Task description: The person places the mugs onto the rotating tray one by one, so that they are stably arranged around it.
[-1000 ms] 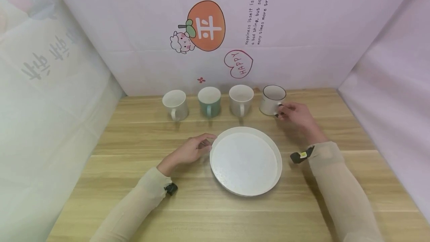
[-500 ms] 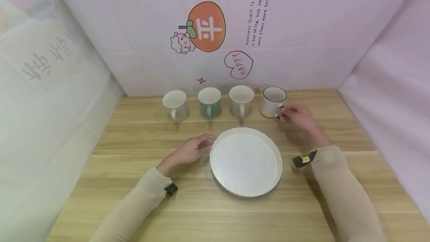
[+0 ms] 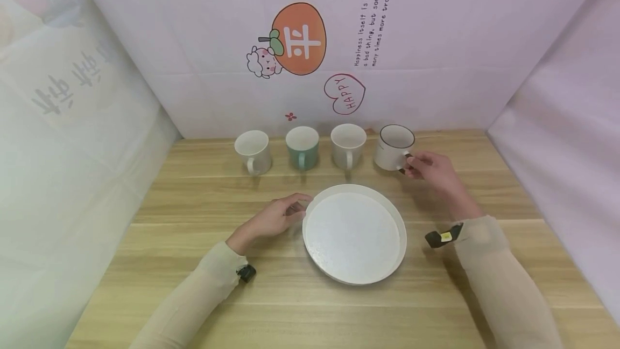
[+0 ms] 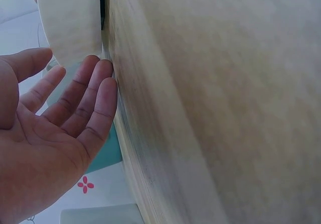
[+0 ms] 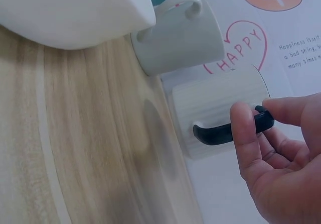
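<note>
A white mug with a dark rim (image 3: 389,153) stands at the right end of a row of mugs along the back of the table. My right hand (image 3: 431,170) pinches its black handle (image 5: 215,135) between thumb and fingers. Whether the mug's base touches the table, I cannot tell. Left of centre, my left hand (image 3: 273,217) lies beside a round white tray (image 3: 353,236), its fingers loosely bent and holding nothing. In the left wrist view the fingertips come close to the tray's side (image 4: 70,25); contact is unclear.
Left of the dark-rimmed mug stand a white mug (image 3: 345,151), a teal mug (image 3: 308,156) and another white mug (image 3: 259,159), handles facing me. A printed white sheet (image 3: 416,42) rises behind them. Pale sheets (image 3: 82,139) flank the wooden table (image 3: 232,316).
My right hand and forearm have shifted slightly right and towards me, with the mug's handle moving the same way. My left hand and the tray have stayed in place.
</note>
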A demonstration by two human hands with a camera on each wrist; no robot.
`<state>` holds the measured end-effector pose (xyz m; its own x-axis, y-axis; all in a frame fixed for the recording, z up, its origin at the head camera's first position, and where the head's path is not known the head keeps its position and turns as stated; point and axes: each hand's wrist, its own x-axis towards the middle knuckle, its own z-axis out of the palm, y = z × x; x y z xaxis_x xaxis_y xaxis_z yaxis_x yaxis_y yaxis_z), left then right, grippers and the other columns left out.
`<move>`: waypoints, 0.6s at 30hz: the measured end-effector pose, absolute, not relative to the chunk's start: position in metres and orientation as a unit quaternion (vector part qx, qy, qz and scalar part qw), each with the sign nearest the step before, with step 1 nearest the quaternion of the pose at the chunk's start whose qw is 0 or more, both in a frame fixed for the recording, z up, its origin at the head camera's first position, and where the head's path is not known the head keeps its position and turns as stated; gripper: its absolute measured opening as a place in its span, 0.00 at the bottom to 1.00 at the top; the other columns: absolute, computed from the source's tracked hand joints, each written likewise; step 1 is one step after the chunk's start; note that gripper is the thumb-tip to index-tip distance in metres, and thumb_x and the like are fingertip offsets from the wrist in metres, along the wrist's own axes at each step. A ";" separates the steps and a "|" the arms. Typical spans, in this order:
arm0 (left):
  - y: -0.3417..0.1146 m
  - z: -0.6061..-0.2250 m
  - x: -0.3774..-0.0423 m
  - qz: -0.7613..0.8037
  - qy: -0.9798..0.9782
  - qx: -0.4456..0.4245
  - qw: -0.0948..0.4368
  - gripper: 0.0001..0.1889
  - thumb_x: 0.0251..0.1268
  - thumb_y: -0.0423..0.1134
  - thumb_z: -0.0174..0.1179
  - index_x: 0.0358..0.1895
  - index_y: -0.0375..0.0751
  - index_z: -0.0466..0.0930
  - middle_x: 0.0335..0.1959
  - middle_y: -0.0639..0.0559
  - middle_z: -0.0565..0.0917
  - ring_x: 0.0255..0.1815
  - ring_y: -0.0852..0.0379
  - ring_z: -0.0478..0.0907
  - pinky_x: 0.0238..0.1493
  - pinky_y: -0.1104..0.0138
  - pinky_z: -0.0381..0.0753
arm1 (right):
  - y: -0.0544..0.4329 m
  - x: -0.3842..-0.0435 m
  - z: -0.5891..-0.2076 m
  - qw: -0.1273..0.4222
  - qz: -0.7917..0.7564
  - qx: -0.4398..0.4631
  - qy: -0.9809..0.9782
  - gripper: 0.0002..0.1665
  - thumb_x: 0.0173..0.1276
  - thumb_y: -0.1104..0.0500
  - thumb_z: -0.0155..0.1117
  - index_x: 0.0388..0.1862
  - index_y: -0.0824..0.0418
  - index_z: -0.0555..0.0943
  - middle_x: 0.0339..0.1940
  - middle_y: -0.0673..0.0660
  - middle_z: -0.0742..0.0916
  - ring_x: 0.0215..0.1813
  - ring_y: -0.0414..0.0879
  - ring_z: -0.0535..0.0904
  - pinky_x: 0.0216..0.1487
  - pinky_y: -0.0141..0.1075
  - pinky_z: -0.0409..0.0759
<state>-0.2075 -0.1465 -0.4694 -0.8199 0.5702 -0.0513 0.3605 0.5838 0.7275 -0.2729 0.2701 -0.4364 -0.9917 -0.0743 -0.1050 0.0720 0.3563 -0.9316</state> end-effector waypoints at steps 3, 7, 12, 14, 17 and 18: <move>-0.146 -0.469 -0.207 0.370 0.879 0.264 0.141 0.21 0.77 0.40 0.54 0.69 0.51 0.69 0.51 0.47 0.86 0.53 0.53 0.84 0.56 0.62 0.82 | 0.269 -0.269 -0.433 0.066 -0.565 0.003 0.822 0.27 0.79 0.51 0.54 0.60 0.75 0.73 0.45 0.53 0.85 0.39 0.30 0.84 0.48 0.23 0.84; -0.146 -0.470 -0.207 0.369 0.880 0.263 0.140 0.21 0.77 0.40 0.53 0.69 0.51 0.69 0.51 0.47 0.86 0.52 0.53 0.84 0.55 0.62 0.83 | 0.266 -0.263 -0.429 0.064 -0.556 0.003 0.829 0.26 0.79 0.50 0.53 0.58 0.73 0.74 0.45 0.52 0.84 0.39 0.29 0.84 0.47 0.22 0.83; -0.146 -0.469 -0.207 0.366 0.883 0.260 0.140 0.21 0.77 0.40 0.54 0.70 0.50 0.69 0.51 0.47 0.86 0.52 0.53 0.84 0.55 0.62 0.82 | 0.265 -0.256 -0.426 0.061 -0.558 -0.002 0.828 0.25 0.79 0.51 0.54 0.57 0.73 0.74 0.43 0.49 0.85 0.39 0.29 0.84 0.48 0.23 0.84; -0.146 -0.469 -0.206 0.365 0.883 0.260 0.139 0.21 0.77 0.40 0.54 0.70 0.50 0.69 0.50 0.47 0.86 0.52 0.53 0.84 0.55 0.62 0.82 | 0.265 -0.254 -0.424 0.061 -0.559 -0.004 0.827 0.25 0.79 0.51 0.54 0.57 0.73 0.74 0.42 0.48 0.85 0.39 0.30 0.84 0.48 0.24 0.84; -0.146 -0.468 -0.206 0.366 0.883 0.260 0.139 0.21 0.77 0.40 0.54 0.70 0.49 0.69 0.50 0.47 0.86 0.52 0.53 0.84 0.56 0.61 0.82 | 0.264 -0.250 -0.422 0.061 -0.568 -0.011 0.821 0.25 0.79 0.53 0.55 0.59 0.75 0.73 0.41 0.46 0.85 0.39 0.30 0.84 0.49 0.26 0.85; -0.146 -0.468 -0.206 0.367 0.882 0.260 0.139 0.21 0.77 0.40 0.54 0.70 0.49 0.69 0.50 0.47 0.86 0.52 0.53 0.84 0.56 0.61 0.82 | 0.264 -0.249 -0.421 0.062 -0.572 -0.014 0.818 0.26 0.79 0.53 0.55 0.59 0.76 0.72 0.40 0.46 0.86 0.40 0.31 0.84 0.49 0.26 0.85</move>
